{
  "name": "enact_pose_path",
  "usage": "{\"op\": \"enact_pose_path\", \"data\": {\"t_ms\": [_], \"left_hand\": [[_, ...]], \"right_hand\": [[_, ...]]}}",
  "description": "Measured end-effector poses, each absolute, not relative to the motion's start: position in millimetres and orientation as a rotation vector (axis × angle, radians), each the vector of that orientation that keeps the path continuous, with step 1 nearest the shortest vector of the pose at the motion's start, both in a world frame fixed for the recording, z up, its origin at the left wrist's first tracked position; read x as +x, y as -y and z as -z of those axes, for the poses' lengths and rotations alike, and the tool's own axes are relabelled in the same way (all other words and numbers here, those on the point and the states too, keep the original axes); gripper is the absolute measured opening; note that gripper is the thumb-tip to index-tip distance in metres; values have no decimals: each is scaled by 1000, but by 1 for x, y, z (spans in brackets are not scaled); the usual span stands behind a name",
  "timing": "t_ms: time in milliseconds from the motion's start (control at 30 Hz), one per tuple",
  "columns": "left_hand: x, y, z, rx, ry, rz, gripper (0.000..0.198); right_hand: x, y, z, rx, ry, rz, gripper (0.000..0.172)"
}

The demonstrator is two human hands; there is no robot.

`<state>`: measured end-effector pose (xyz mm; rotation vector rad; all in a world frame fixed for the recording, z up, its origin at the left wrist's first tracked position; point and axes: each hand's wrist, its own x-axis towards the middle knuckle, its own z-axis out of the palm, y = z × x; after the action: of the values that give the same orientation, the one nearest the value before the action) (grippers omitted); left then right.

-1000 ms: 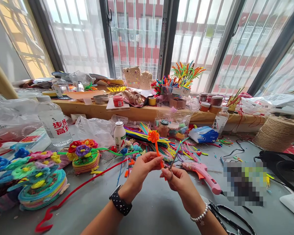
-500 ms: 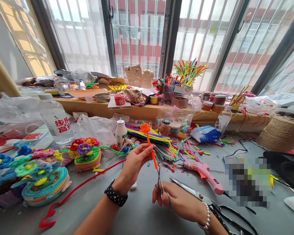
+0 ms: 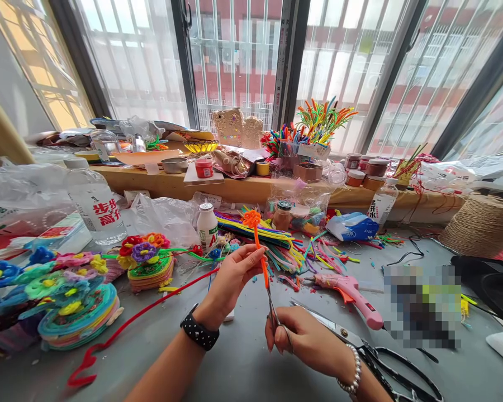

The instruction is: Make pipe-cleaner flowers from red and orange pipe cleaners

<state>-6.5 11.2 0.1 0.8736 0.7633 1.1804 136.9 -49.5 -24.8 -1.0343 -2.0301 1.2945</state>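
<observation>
Between thumb and fingers, my left hand (image 3: 238,276) pinches the stem of an orange pipe-cleaner flower (image 3: 252,219), its looped head pointing up. Around the handles of small scissors (image 3: 271,307) my right hand (image 3: 304,335) is closed. The scissors' tips touch the lower end of the orange stem, and their blades look nearly closed. A long red pipe cleaner (image 3: 138,317) with a bent end runs from near my left hand toward the front left. Large black-handled scissors (image 3: 343,334) lie beside and partly behind my right hand.
At left stand colourful flower pieces on round coiled bases (image 3: 81,318) and a water bottle (image 3: 94,204). Behind my hands lie bundled pipe cleaners (image 3: 285,251) and a small white bottle (image 3: 207,228). A pink glue gun (image 3: 356,296) and a twine spool (image 3: 482,226) are at right.
The scissor blades have closed together at the lower end of the orange stem. The flower and my left hand have shifted slightly right.
</observation>
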Motion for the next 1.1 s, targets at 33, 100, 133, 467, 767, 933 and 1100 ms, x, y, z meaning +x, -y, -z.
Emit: {"op": "enact_pose_path", "data": {"t_ms": [33,100,133,467,767,933,1100], "left_hand": [[-7,-11,0,868,-756,-1180,14],[-6,-12,1,852,-738,-1193,13],[-6,-12,1,838,-731,-1207,13],[-5,-14,5,712,-698,-1363,15],[-4,-12,4,689,-704,-1386,15],[-1,-10,3,743,-685,-1333,12],[1,-8,3,806,-695,-1306,11]], "right_hand": [[136,49,26,-1033,2014,-1305,61],[135,50,28,-1053,1981,-1309,60],[134,50,29,-1070,1964,-1303,60],[124,50,30,-1188,1756,-1278,57],[124,49,33,-1098,1790,-1310,62],[126,49,30,-971,1865,-1294,65],[128,50,28,-918,1926,-1299,68]]}}
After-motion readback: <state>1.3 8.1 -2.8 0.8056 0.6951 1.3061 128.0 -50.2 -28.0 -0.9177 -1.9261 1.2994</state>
